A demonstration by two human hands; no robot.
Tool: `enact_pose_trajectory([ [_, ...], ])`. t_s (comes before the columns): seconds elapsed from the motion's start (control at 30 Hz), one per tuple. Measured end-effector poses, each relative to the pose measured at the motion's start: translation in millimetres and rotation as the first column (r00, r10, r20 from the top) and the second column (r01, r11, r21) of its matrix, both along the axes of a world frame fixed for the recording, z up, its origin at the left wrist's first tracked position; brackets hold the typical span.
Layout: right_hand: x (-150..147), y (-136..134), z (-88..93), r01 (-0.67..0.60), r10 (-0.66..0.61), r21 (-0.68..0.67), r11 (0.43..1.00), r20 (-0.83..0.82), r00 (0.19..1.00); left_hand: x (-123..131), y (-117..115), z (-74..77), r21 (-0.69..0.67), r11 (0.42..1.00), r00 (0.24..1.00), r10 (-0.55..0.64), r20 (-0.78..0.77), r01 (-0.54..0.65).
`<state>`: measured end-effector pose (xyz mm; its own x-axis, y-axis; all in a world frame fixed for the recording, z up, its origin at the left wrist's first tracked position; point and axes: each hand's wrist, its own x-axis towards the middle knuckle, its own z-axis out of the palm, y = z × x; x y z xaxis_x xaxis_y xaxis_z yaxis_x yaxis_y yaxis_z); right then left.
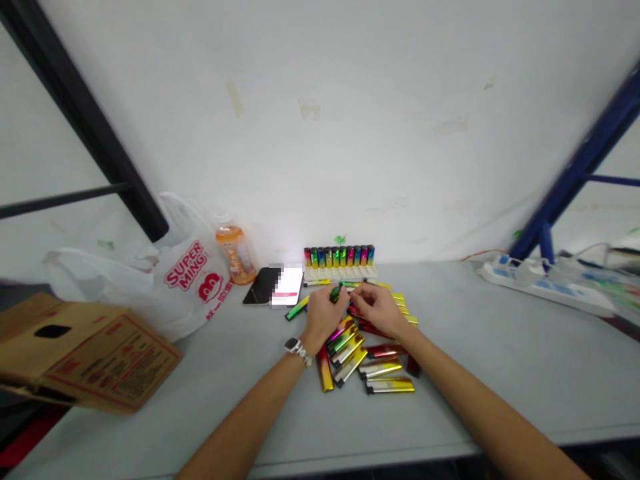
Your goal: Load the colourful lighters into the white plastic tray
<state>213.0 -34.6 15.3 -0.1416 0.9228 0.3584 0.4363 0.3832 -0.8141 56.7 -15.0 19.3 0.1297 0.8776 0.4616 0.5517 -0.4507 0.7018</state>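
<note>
Many shiny lighters [383, 368] in yellow, red, green and silver lie on the grey table around and below my hands. My left hand [324, 312], with a watch at its wrist, is closed on a small green lighter [335, 294]. Close beside it, my right hand [374, 305] has its fingers pinched near the same lighter; what they hold is too small to make out. Behind my hands, a row of upright colourful lighters [340, 257] stands in a white rack [341, 273].
A phone [261, 287], an orange bottle [236, 252], a white plastic bag [187, 280] and a cardboard box [115, 357] are on the left. A white power strip [550, 287] lies at the right by the wall, near a blue frame [575, 173].
</note>
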Motion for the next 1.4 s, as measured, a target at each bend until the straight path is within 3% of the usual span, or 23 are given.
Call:
enact_pose_trajectory([
  [0.23, 3.7, 4.4, -7.2, 0.006, -0.006, -0.002, 1.0, 0.012, 1.0, -1.7, 6.1, -4.8, 0.003, 1.0, 0.999, -0.024, -0.04, 0.024],
  [0.67, -1.9, -3.4, 0.1, -0.025, 0.024, 0.063, 0.998, 0.022, 0.999, -4.4, 6.2, -3.1, 0.009, 1.0, 0.995, -0.022, 0.099, 0.021],
  [0.97, -3.7, -3.9, -1.0, -0.03, 0.026, 0.061, 0.998, 0.066, 0.997, -3.8, 9.7, -5.1, -0.027, 0.999, 0.996, 0.022, 0.091, -0.02],
  [1.27, -4.6, -4.0, -0.8, -0.049, 0.044, 0.044, 0.998, 0.111, 0.993, -3.7, 6.3, -1.0, -0.026, 0.999, 0.995, -0.02, 0.093, 0.022],
  [1.4, -4.3, -4.5, -0.3, -0.063, 0.055, 0.06, 0.996, 0.131, 0.99, -5.3, 6.5, 1.2, -0.076, 0.995, 0.998, -0.066, 0.015, 0.067],
])
